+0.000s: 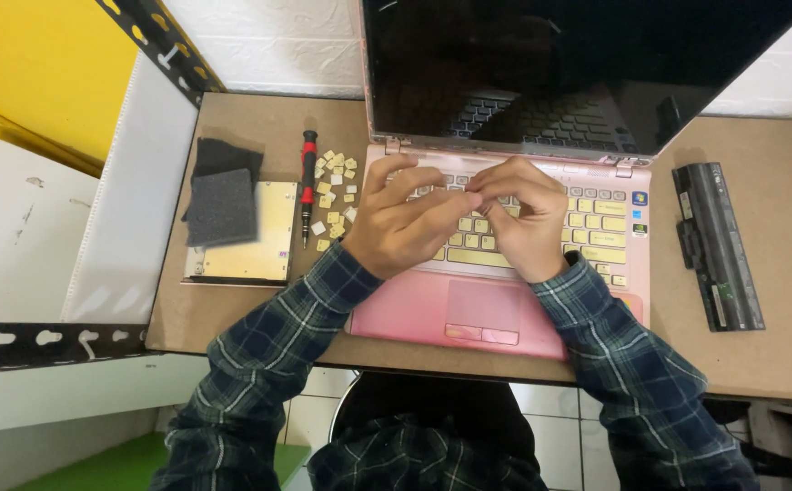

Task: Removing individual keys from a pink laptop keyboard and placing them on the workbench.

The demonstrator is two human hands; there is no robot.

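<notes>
Nearest the lens: plaid flannel sleeves (259,364), dark green and blue, reaching up over the front edge of the worktop (778,236).

Left hand (405,223): fingers curled, tips drawn together over the upper key rows, meeting the right hand; whether anything sits pinched in that grip cannot be told.

Right hand (523,218): fingers bent inward, tips closed against those of the left; contents of the grip hidden.

Directly under both grips: pink laptop (496,314), lid open, screen dark, cream keys, several keys missing from the top rows beside the fingertips.

Left of the grips, near: loose cream keycaps (335,195) scattered on the worktop; just beyond them a red-and-black screwdriver (307,182), lying lengthwise.

Further left: flat metal drive (250,241) with two dark grey foam pads (223,195) on top.

Right of the grips, well apart: long black battery pack (716,241) beside the laptop.
</notes>
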